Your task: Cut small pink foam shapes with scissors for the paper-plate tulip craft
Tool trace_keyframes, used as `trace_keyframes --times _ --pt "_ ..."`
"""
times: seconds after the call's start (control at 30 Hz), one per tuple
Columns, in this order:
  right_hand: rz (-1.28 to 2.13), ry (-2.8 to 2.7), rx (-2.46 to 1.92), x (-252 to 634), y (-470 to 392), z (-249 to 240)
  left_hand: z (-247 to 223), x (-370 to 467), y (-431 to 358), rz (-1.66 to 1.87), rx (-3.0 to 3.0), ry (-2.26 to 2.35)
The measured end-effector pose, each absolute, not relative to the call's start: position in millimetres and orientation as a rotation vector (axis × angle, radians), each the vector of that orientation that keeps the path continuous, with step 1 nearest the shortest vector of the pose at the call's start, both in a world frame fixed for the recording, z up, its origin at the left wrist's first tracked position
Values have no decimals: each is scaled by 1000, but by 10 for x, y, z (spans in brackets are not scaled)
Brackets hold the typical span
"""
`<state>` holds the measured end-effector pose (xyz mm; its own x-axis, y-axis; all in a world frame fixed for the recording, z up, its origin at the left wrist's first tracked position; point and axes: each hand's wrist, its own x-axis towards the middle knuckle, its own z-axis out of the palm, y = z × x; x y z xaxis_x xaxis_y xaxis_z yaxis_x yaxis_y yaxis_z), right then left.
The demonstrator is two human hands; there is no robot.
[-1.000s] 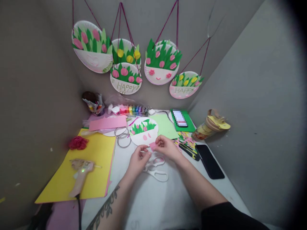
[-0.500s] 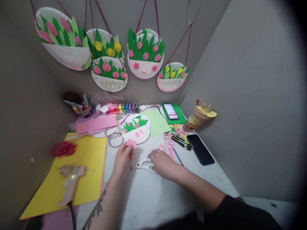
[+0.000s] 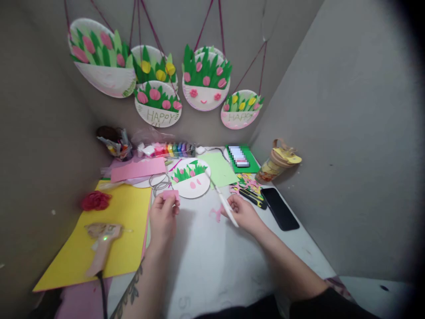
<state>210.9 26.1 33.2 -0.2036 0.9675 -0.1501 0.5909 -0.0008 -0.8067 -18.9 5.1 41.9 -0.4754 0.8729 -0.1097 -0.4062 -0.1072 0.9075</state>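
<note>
A small pink paper piece (image 3: 171, 195) is pinched between the thumb and fingers of my left hand (image 3: 165, 211). My right hand (image 3: 242, 212) is closed on white-handled scissors (image 3: 227, 206), their tip pointing up and away to the left. Beyond my hands lies a white paper plate (image 3: 195, 188) with green paper leaves, pink tulips and pink cut shapes on it. A pink paper scrap (image 3: 216, 214) rests on the table just left of my right hand.
On the left, a glue gun (image 3: 102, 248) lies on yellow sheets (image 3: 69, 259). A black phone (image 3: 280, 209), cutters (image 3: 252, 197) and a tumbler (image 3: 274, 165) stand or lie at right. Decorated plates (image 3: 206, 95) hang on the wall.
My right hand has picked up the scissors from the table and raised them. My left hand has shifted slightly left, still holding the pink paper. The view has tilted a little.
</note>
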Motion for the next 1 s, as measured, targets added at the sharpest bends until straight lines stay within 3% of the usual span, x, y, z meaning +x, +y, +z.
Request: trace_keyframes --times 0.13,0.3,1.0 --pt "1564 -1706 -1189 1912 204 51 365 -130 34 1611 613 1258" --pt "1645 -1952 -916 1732 -32 19 389 -93 -8 1636 616 1273" --pt "1766 -1878 -1136 1704 -119 148 351 36 -47 1524 708 1328"
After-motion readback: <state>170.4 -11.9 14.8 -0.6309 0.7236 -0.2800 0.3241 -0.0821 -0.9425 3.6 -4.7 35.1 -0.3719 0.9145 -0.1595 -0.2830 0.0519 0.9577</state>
